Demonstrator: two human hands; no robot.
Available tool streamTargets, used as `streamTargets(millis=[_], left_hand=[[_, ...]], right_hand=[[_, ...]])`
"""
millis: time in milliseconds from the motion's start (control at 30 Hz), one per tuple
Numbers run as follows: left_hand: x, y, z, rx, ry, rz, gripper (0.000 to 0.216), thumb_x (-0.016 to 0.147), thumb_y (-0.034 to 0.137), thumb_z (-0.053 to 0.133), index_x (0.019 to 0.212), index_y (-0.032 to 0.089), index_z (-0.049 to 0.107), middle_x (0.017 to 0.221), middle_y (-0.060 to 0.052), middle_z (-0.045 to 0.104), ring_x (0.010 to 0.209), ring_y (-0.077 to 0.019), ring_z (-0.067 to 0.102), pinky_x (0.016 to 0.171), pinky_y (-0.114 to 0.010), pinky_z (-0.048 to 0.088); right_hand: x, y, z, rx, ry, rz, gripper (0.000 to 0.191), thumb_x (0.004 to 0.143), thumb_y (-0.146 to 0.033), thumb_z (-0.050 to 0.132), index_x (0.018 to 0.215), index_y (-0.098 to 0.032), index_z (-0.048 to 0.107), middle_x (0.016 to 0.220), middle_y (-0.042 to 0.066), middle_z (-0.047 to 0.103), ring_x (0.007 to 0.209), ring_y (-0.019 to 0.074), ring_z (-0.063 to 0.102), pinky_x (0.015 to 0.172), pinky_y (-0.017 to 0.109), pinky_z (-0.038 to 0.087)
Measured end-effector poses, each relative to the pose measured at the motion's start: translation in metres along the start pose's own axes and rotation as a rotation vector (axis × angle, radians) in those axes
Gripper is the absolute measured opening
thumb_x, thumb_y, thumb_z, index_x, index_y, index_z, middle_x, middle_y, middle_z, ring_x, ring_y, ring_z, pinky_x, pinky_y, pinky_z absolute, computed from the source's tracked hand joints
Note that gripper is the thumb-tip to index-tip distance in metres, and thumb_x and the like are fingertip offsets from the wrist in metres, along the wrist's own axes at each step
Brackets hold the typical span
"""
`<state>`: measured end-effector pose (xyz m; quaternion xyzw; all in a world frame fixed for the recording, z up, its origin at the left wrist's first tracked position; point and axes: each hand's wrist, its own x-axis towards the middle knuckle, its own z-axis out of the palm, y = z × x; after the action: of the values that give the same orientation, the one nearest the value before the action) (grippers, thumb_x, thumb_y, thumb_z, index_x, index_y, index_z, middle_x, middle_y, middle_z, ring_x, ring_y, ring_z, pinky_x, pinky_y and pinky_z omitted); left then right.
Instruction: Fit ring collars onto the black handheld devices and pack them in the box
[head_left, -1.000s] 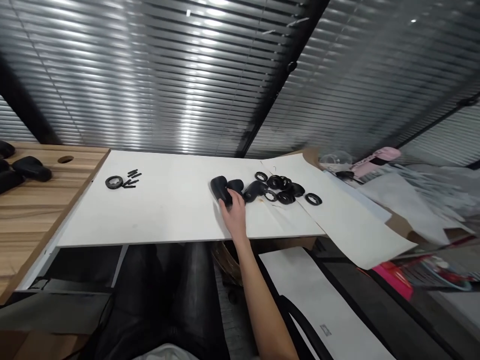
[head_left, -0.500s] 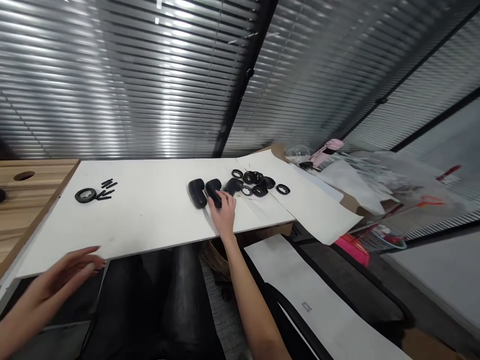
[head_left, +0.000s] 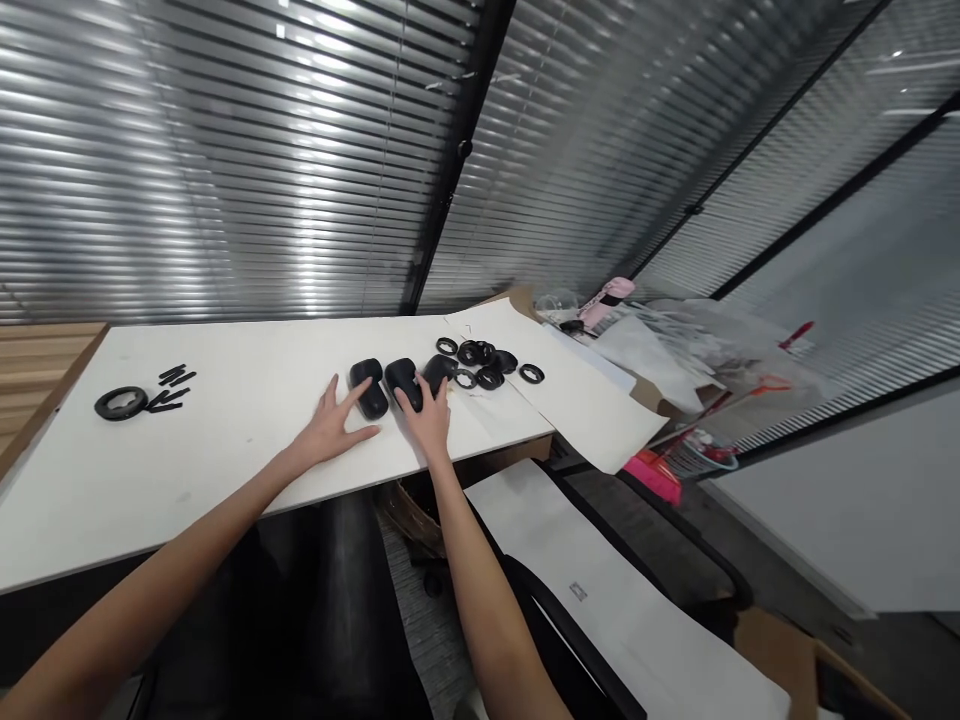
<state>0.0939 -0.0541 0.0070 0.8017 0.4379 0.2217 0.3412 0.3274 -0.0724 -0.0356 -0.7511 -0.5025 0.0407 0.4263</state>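
Observation:
Three black curved pieces, elbow-like in shape, stand in a row on the white tabletop [head_left: 247, 480]. My left hand [head_left: 326, 430] is spread beside the left black piece [head_left: 367, 388], its thumb and index finger reaching toward it without a grip. My right hand [head_left: 429, 422] is closed around the lower part of the middle black piece [head_left: 401, 378]. Just behind the right hand lies the third black piece [head_left: 439, 370], partly covered by the fingers. Several black rings, among them one ring [head_left: 491, 378], are clustered to its right.
At the table's left lie a larger black ring [head_left: 121, 403] and several short black strips [head_left: 174, 376]. A white sheet [head_left: 577, 390] overhangs the right edge. Blinds [head_left: 300, 180] rise behind the table. A chair [head_left: 555, 560] stands at the front right.
My left hand has come from the lower left, off the table edge, to the left black piece. My right hand stays at the middle piece. The view has shifted right.

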Motion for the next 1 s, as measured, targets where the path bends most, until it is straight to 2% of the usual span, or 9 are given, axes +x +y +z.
streamTargets(millis=[100, 233, 367, 500, 600, 667, 767, 867, 1000], left_hand=[[0.023, 0.021, 0.015, 0.144, -0.002, 0.033, 0.082, 0.097, 0.059, 0.076, 0.168, 0.031, 0.046, 0.185, -0.018, 0.000, 0.169, -0.0511, 0.003, 0.131, -0.073, 0.028], [0.031, 0.019, 0.009, 0.284, 0.042, 0.088, 0.056, 0.103, 0.047, 0.070, 0.156, 0.029, 0.061, 0.184, -0.017, 0.018, 0.168, -0.0473, 0.019, 0.128, -0.068, 0.039], [0.024, -0.006, -0.027, 0.364, 0.100, 0.042, 0.049, 0.101, 0.040, 0.070, 0.148, 0.028, 0.066, 0.182, -0.015, 0.025, 0.162, -0.0449, 0.038, 0.122, -0.061, 0.051], [0.006, -0.041, -0.069, 0.368, 0.203, -0.102, 0.050, 0.104, 0.046, 0.062, 0.149, 0.027, 0.065, 0.182, -0.017, 0.022, 0.161, -0.0461, 0.037, 0.114, -0.061, 0.057], [-0.011, -0.074, -0.091, 0.363, 0.305, -0.136, 0.051, 0.103, 0.054, 0.059, 0.146, 0.028, 0.066, 0.181, -0.018, 0.023, 0.158, -0.0512, 0.038, 0.103, -0.065, 0.061], [-0.021, -0.095, -0.098, 0.323, 0.381, -0.113, 0.053, 0.101, 0.058, 0.059, 0.144, 0.028, 0.068, 0.179, -0.018, 0.024, 0.156, -0.0529, 0.040, 0.101, -0.066, 0.061], [-0.030, -0.114, -0.101, 0.233, 0.453, -0.008, 0.054, 0.098, 0.061, 0.060, 0.138, 0.026, 0.070, 0.177, -0.019, 0.026, 0.158, -0.0501, 0.039, 0.111, -0.063, 0.057], [-0.031, -0.117, -0.100, 0.176, 0.434, 0.074, 0.049, 0.098, 0.063, 0.060, 0.130, 0.027, 0.072, 0.177, -0.014, 0.029, 0.158, -0.0457, 0.041, 0.118, -0.061, 0.052], [-0.029, -0.117, -0.102, 0.076, 0.460, 0.179, 0.036, 0.101, 0.059, 0.061, 0.108, 0.025, 0.073, 0.168, -0.012, 0.046, 0.153, -0.0374, 0.050, 0.124, -0.055, 0.048]], right_hand=[[-0.004, -0.003, -0.004, -0.017, -0.026, -0.038, 0.063, 0.096, -0.066, 0.071, 0.144, -0.026, 0.069, 0.172, 0.022, 0.038, 0.155, 0.0440, 0.045, 0.120, 0.060, 0.046], [-0.008, -0.009, -0.012, 0.027, -0.120, -0.081, 0.055, 0.092, -0.061, 0.077, 0.131, -0.023, 0.068, 0.170, 0.021, 0.039, 0.157, 0.0401, 0.044, 0.118, 0.054, 0.050], [0.002, -0.027, -0.005, 0.055, -0.229, -0.086, 0.044, 0.089, -0.056, 0.078, 0.115, -0.024, 0.063, 0.158, 0.018, 0.048, 0.147, 0.0374, 0.052, 0.112, 0.050, 0.055], [0.025, -0.054, 0.023, 0.057, -0.266, -0.066, 0.040, 0.087, -0.049, 0.079, 0.113, -0.025, 0.060, 0.152, 0.015, 0.050, 0.135, 0.0352, 0.059, 0.110, 0.051, 0.054], [0.044, -0.074, 0.047, 0.048, -0.279, -0.051, 0.040, 0.088, -0.048, 0.078, 0.114, -0.024, 0.059, 0.153, 0.015, 0.048, 0.133, 0.0359, 0.058, 0.110, 0.051, 0.053], [0.054, -0.085, 0.062, 0.035, -0.275, -0.059, 0.040, 0.088, -0.048, 0.078, 0.115, -0.025, 0.059, 0.151, 0.015, 0.049, 0.133, 0.0361, 0.058, 0.109, 0.051, 0.052], [0.059, -0.095, 0.079, -0.014, -0.229, -0.090, 0.039, 0.089, -0.046, 0.078, 0.114, -0.024, 0.059, 0.146, 0.017, 0.052, 0.128, 0.0363, 0.060, 0.117, 0.059, 0.043], [0.056, -0.096, 0.091, -0.045, -0.133, -0.118, 0.039, 0.091, -0.046, 0.077, 0.114, -0.022, 0.058, 0.145, 0.021, 0.052, 0.131, 0.0390, 0.057, 0.121, 0.064, 0.035], [0.049, -0.092, 0.095, -0.031, -0.058, -0.117, 0.042, 0.091, -0.051, 0.079, 0.114, -0.022, 0.060, 0.145, 0.021, 0.052, 0.141, 0.0394, 0.047, 0.122, 0.058, 0.036]])
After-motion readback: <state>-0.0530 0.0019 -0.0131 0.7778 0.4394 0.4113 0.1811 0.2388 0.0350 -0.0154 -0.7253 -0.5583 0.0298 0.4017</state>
